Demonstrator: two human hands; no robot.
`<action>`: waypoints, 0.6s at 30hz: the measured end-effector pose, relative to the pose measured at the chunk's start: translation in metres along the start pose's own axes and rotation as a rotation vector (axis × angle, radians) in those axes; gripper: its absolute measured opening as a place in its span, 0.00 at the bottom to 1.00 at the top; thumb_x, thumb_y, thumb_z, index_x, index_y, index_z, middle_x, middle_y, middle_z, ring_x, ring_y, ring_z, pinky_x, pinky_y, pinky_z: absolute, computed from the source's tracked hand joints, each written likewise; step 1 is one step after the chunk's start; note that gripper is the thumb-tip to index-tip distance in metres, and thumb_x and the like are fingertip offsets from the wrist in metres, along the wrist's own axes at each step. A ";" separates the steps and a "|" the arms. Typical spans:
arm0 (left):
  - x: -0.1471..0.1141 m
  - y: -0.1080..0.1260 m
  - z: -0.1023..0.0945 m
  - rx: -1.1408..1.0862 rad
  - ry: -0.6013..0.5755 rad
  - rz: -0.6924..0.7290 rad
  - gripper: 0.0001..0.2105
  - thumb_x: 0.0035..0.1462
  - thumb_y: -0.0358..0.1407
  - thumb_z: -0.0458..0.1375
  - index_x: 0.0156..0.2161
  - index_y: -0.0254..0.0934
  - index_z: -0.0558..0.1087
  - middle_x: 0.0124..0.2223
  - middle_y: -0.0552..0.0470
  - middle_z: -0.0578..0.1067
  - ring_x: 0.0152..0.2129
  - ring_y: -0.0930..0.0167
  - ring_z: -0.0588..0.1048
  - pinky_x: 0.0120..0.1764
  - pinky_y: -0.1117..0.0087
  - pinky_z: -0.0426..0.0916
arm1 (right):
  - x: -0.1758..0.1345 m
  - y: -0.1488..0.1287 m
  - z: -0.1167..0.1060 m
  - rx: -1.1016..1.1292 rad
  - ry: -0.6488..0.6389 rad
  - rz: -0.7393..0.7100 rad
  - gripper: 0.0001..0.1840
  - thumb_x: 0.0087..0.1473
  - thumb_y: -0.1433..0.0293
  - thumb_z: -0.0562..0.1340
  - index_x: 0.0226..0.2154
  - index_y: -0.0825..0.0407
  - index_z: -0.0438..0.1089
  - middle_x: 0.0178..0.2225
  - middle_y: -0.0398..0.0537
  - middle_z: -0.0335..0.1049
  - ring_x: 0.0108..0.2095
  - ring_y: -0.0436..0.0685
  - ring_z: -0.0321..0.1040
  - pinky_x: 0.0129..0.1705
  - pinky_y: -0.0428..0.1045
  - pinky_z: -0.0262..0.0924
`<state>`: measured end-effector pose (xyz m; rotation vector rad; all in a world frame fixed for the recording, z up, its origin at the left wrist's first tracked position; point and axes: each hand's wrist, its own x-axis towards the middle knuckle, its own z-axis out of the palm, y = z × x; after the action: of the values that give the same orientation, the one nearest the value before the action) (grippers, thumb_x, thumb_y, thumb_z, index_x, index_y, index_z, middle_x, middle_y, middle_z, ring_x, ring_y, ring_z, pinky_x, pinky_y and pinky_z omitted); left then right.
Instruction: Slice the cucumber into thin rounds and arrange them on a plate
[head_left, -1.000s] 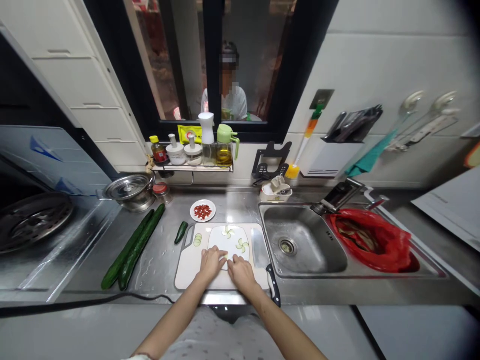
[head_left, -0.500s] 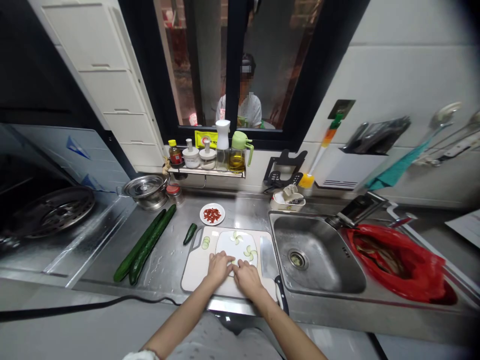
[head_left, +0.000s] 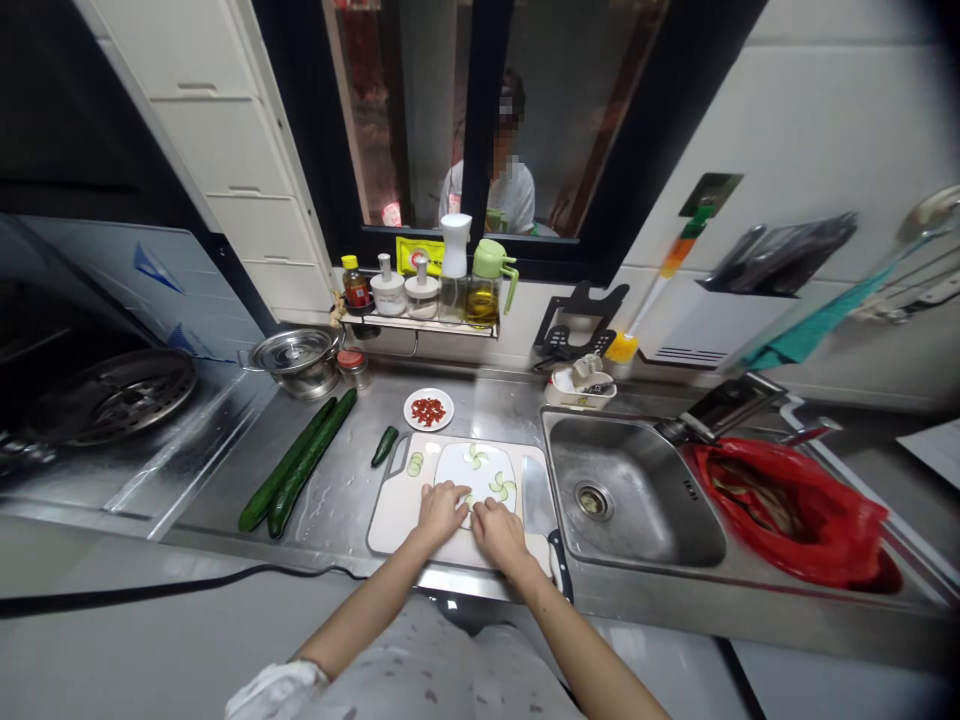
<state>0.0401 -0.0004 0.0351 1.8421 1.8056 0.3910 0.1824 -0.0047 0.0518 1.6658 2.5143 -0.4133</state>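
A white plate (head_left: 487,462) lies on the pale cutting board (head_left: 394,512), with fans of thin cucumber slices (head_left: 502,487) on it. Over the plate's near edge, my left hand (head_left: 441,515) has its fingertips closed together on cucumber slices. My right hand (head_left: 497,532) is just beside it, fingers curled in at the same slices, which the fingers partly hide. A small stack of cucumber slices (head_left: 415,463) sits on the board's left. Along its right side rests a knife (head_left: 537,495), its black handle towards me.
Two long cucumbers (head_left: 311,465) and a short cucumber piece (head_left: 384,446) lie left of the board. Behind it stands a small plate of chopped red pieces (head_left: 428,409). The sink (head_left: 634,545) and a red bag (head_left: 795,540) are at right. Bottles fill a shelf (head_left: 420,322). A person (head_left: 517,195) shows in the window.
The camera view has tilted slightly, so the counter appears higher. My hands stay at the plate's near edge, with the gap between them a little wider and the slices there more visible.
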 end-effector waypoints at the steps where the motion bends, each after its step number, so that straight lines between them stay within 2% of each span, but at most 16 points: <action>1: 0.000 -0.001 0.000 -0.022 0.029 -0.011 0.16 0.56 0.36 0.52 0.48 0.45 0.73 0.38 0.49 0.74 0.41 0.65 0.71 0.46 0.63 0.53 | 0.000 0.001 0.000 0.013 0.011 0.002 0.16 0.60 0.67 0.48 0.42 0.52 0.69 0.40 0.53 0.68 0.42 0.58 0.65 0.37 0.48 0.54; 4: -0.001 -0.011 -0.004 -0.074 0.149 -0.099 0.14 0.56 0.35 0.51 0.46 0.43 0.73 0.37 0.50 0.75 0.39 0.67 0.71 0.45 0.65 0.54 | -0.002 0.005 0.001 0.063 0.056 0.003 0.16 0.60 0.65 0.48 0.42 0.51 0.69 0.40 0.52 0.68 0.42 0.56 0.65 0.38 0.47 0.54; 7: -0.001 -0.029 -0.011 -0.088 0.298 -0.249 0.13 0.56 0.35 0.51 0.44 0.42 0.73 0.38 0.50 0.75 0.38 0.67 0.71 0.45 0.65 0.55 | -0.003 0.010 0.002 0.145 0.118 0.013 0.16 0.60 0.64 0.49 0.41 0.50 0.69 0.40 0.50 0.69 0.41 0.55 0.65 0.38 0.46 0.54; 9: 0.001 -0.043 -0.017 -0.084 0.351 -0.354 0.12 0.55 0.35 0.52 0.44 0.42 0.73 0.38 0.49 0.75 0.38 0.65 0.72 0.44 0.64 0.56 | -0.005 0.014 0.003 0.230 0.174 0.008 0.16 0.59 0.64 0.49 0.41 0.49 0.70 0.39 0.49 0.70 0.40 0.54 0.66 0.38 0.45 0.54; 13: 0.010 -0.065 -0.026 -0.042 0.379 -0.496 0.13 0.54 0.38 0.53 0.45 0.43 0.71 0.38 0.49 0.75 0.38 0.63 0.72 0.44 0.61 0.56 | -0.009 0.020 0.004 0.453 0.317 -0.020 0.16 0.58 0.65 0.50 0.38 0.50 0.71 0.36 0.48 0.72 0.37 0.53 0.67 0.38 0.46 0.57; 18: 0.020 -0.077 -0.027 0.054 0.343 -0.548 0.15 0.53 0.43 0.54 0.45 0.42 0.70 0.43 0.46 0.74 0.42 0.59 0.71 0.45 0.58 0.55 | -0.012 0.026 0.004 0.600 0.421 -0.011 0.16 0.56 0.64 0.51 0.36 0.51 0.72 0.36 0.49 0.73 0.37 0.55 0.69 0.39 0.48 0.59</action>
<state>-0.0373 0.0220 0.0121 1.2836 2.4728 0.4666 0.2102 -0.0067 0.0463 2.1276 2.8853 -0.9948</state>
